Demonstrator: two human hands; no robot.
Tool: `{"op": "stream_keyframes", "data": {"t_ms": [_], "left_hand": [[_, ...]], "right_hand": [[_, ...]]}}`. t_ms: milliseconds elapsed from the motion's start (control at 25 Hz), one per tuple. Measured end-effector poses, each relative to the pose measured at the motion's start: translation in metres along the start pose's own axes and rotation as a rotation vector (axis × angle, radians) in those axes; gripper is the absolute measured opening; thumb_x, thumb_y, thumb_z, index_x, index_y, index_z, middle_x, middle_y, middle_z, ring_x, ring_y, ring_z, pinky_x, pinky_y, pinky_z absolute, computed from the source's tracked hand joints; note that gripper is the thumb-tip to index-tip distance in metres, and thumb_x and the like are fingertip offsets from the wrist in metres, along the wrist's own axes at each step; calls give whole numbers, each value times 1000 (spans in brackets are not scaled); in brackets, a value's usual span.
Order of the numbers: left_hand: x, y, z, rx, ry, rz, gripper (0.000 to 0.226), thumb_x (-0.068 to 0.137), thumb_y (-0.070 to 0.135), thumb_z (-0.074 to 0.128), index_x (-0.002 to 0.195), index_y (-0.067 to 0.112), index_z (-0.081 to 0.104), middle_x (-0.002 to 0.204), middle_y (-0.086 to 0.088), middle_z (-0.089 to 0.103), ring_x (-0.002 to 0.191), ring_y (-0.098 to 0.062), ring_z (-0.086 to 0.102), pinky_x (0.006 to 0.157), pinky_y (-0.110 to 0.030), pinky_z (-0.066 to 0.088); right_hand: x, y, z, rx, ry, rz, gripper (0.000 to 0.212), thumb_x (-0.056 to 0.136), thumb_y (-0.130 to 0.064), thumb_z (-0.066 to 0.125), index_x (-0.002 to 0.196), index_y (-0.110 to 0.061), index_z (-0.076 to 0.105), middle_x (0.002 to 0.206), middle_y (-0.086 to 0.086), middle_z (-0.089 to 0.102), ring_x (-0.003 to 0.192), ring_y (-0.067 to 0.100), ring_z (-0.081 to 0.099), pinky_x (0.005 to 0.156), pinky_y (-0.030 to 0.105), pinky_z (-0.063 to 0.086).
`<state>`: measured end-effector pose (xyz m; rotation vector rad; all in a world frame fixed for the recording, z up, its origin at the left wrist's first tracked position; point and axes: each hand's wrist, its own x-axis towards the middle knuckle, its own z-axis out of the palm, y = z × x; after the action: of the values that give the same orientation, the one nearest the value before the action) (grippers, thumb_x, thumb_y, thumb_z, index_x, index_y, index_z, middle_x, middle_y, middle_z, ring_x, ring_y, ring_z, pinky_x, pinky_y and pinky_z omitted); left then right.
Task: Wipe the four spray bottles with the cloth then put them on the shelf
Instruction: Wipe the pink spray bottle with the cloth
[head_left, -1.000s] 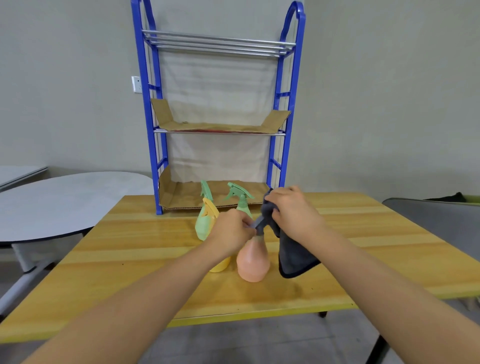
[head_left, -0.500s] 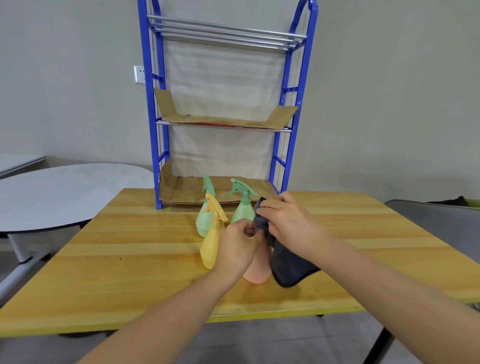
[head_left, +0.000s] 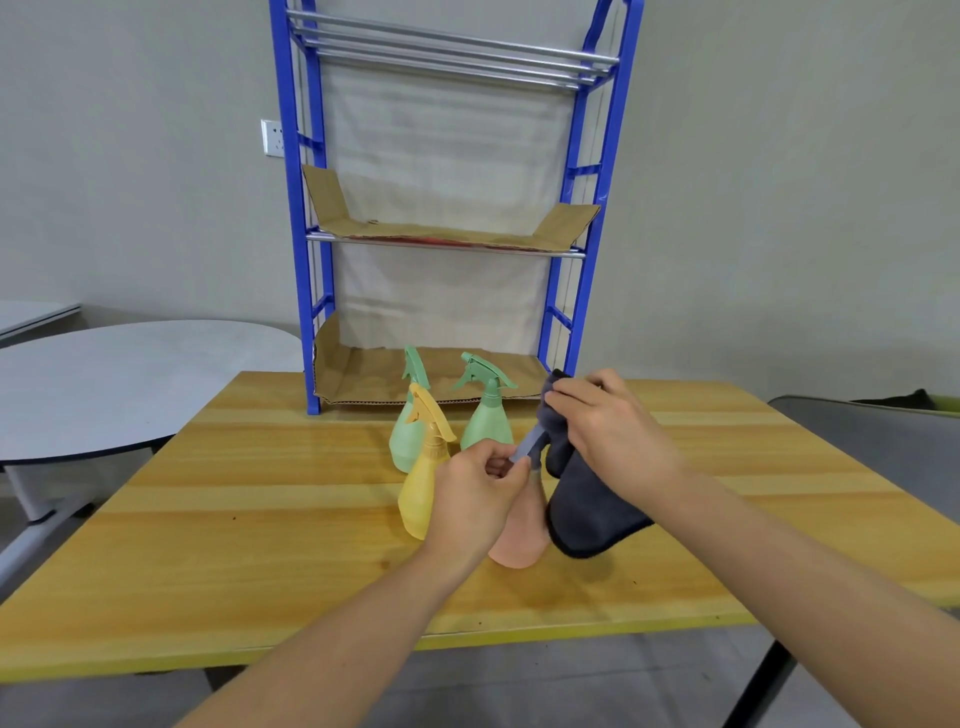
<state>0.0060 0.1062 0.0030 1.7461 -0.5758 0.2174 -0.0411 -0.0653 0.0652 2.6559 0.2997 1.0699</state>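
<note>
On the desk (head_left: 260, 519), the pink bottle (head_left: 521, 540) is gripped at its neck by the left hand (head_left: 475, 501) and wiped with the cloth (head_left: 587, 512) pinched in the right hand (head_left: 613, 423), while the shelf (head_left: 441, 374) holds none of the four bottles.

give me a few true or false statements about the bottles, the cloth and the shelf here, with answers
1. The right hand holds the dark cloth. True.
2. All four spray bottles are on the shelf. False: they all stand on the wooden table, in front of it.
3. The left hand grips the pink bottle near its top. True.
4. The yellow bottle lies on its side. False: it stands upright.
5. Two green bottles, one at and one at, stand behind the yellow and pink ones. True.
</note>
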Motion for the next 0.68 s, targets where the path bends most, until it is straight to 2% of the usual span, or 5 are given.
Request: {"op": "stream_keyframes", "data": {"t_ms": [80,200,400,560,680], "left_hand": [[2,-2,-1,13,2,10,6,88,22,76,94,19,76,76,16,69,82,5,64,66,-6,46],[3,-5,-4,37,2,44,9,89,21,75,96,16,78,75,17,69,83,4,65,65,-5,45],[-1,-5,-6,21,27,61,13,90,22,75,101,16,78,75,17,68,80,1,65,68,-16,50],[-21,-27,4,76,-26,12,36,88,21,76,123,18,67,105,10,67,92,-1,63,78,-11,49],[-37,-49,16,242,-135,-6,68,80,30,78,142,21,51,127,5,57,116,-11,53,99,-26,47]], "right_hand": [[-3,-7,0,63,69,-50,22,81,-6,73,102,-7,68,102,6,67,93,28,59,86,29,42],[-10,-21,-10,107,39,-99,25,80,-10,70,105,-10,72,107,1,69,94,26,57,85,31,52],[-17,-4,-2,221,53,282,36,86,-2,67,121,-11,66,123,3,65,109,26,51,93,37,52],[-45,-1,7,259,168,305,41,81,4,70,120,-7,68,122,2,66,105,22,50,97,20,39],[-62,-9,9,317,117,350,42,81,2,70,122,-10,67,124,0,65,109,21,51,97,22,41]]}}
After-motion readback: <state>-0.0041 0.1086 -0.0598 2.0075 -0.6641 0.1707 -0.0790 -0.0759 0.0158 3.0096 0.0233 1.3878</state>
